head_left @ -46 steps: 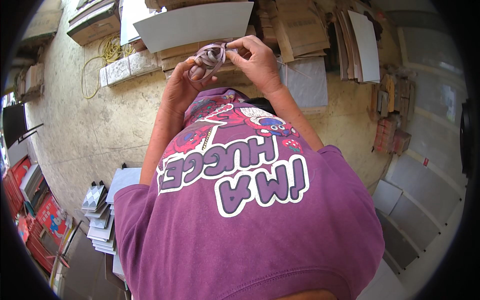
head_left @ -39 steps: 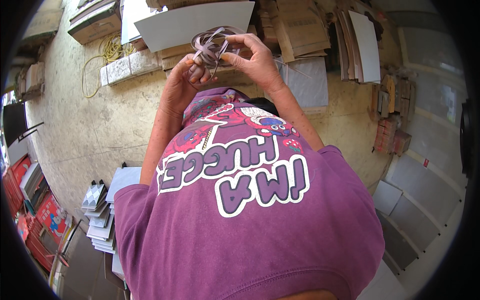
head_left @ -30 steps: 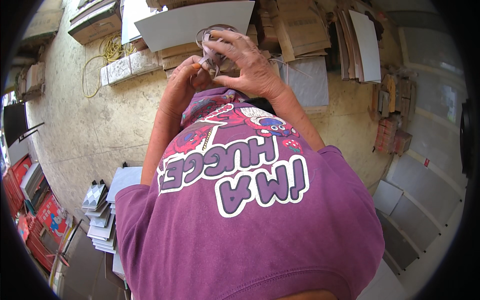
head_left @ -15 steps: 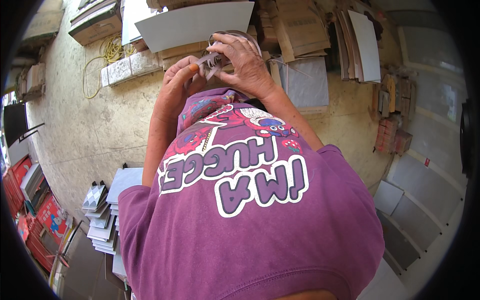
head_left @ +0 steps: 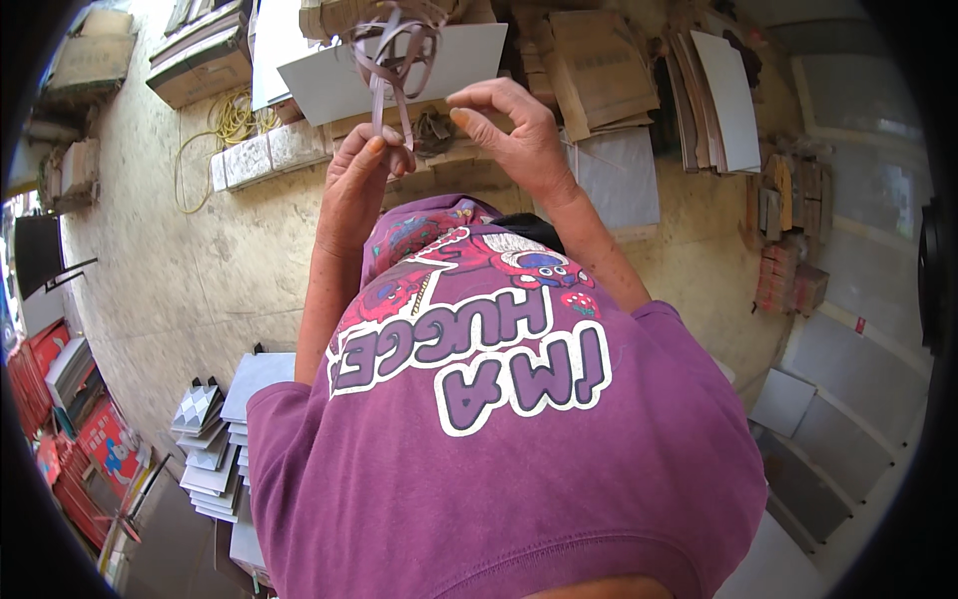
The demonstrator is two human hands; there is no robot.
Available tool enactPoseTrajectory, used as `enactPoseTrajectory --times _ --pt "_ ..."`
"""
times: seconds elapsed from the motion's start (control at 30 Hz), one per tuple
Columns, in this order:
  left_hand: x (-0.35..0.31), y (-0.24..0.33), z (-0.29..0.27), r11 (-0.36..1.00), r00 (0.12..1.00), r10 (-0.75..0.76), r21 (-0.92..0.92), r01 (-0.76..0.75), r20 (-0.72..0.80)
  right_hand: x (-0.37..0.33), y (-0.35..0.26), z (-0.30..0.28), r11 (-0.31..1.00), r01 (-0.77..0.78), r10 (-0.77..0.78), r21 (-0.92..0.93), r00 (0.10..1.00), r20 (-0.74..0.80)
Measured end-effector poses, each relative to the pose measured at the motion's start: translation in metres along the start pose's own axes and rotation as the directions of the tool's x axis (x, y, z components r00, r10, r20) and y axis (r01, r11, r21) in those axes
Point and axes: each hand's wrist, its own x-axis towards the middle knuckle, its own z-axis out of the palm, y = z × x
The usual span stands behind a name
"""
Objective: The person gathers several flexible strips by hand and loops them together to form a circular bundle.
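Observation:
Between the thumb and fingertips of my left hand [head_left: 359,175] are the ends of a thin, purplish-brown plastic strap [head_left: 377,92]. Its tangled loops stretch away beyond the fingertips, over a pale flat panel [head_left: 469,65]. My right hand [head_left: 521,138] is apart from the strap, off to its right. Nothing shows in that hand; thumb and forefinger are spread with a gap between them, while the other fingers are partly hidden.
A long, white-wrapped pack [head_left: 261,160] lies at the far left beside coiled yellow cord [head_left: 232,125]. Cardboard packs [head_left: 599,70] and a grey slab [head_left: 624,180] are at the far right. Stacked tiles [head_left: 205,449] stand near my left side.
My right hand has let go of the strap and drawn away to the right. The strap's loops, earlier bunched between both hands, now extend up and away from my left hand.

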Motion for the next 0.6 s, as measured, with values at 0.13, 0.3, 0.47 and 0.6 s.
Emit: enactPoseTrajectory --times 0.13,0.3,0.47,0.6 --pt "-0.001 -0.010 0.001 0.972 0.998 -0.063 0.227 0.063 -0.011 -0.011 -0.008 0.022 0.948 -0.167 0.141 0.270 0.984 0.111" --pt "-0.006 -0.017 0.000 0.909 0.993 -0.119 0.400 0.115 -0.017 -0.015 0.002 0.032 0.962 -0.185 0.160 0.198 0.978 0.134" --pt "0.001 -0.018 -0.010 0.849 0.989 -0.142 0.519 0.101 0.039 -0.018 0.012 0.038 0.907 -0.240 0.243 0.345 0.969 0.035" --pt "0.009 -0.019 -0.026 0.974 0.952 -0.168 0.107 0.200 -0.255 -0.013 0.007 0.031 0.977 -0.177 0.171 0.117 0.984 0.055"
